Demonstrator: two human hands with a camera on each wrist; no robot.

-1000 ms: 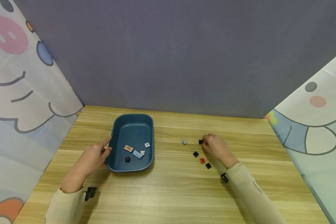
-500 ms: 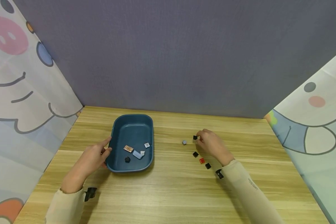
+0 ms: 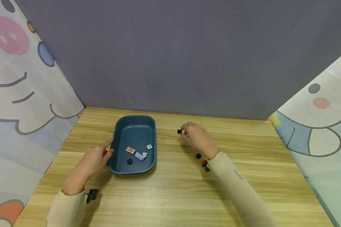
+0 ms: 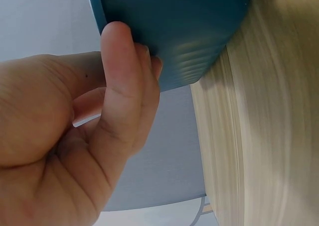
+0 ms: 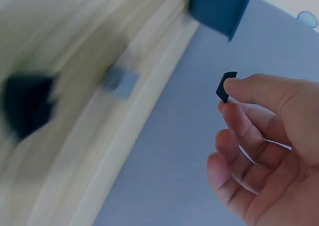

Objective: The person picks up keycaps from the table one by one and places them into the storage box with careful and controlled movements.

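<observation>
Left hand point(image 3: 92, 160): is gripping the blue tray point(image 3: 134, 134) by its rim.
Right hand point(image 3: 197, 137): is pinching a black piece point(image 3: 179, 131) above the desk point(image 3: 170, 198).
Inside: small pieces point(image 3: 130, 150) are lying.

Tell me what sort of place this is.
Probably a small partitioned work booth: a wood-grain table with a plain grey panel behind it and cartoon-printed sheets on both sides.

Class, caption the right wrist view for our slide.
The right hand's grip pinches a small black square piece; a blurred grey block lies on the wood-grain table, dark-blue tray at top.
</observation>
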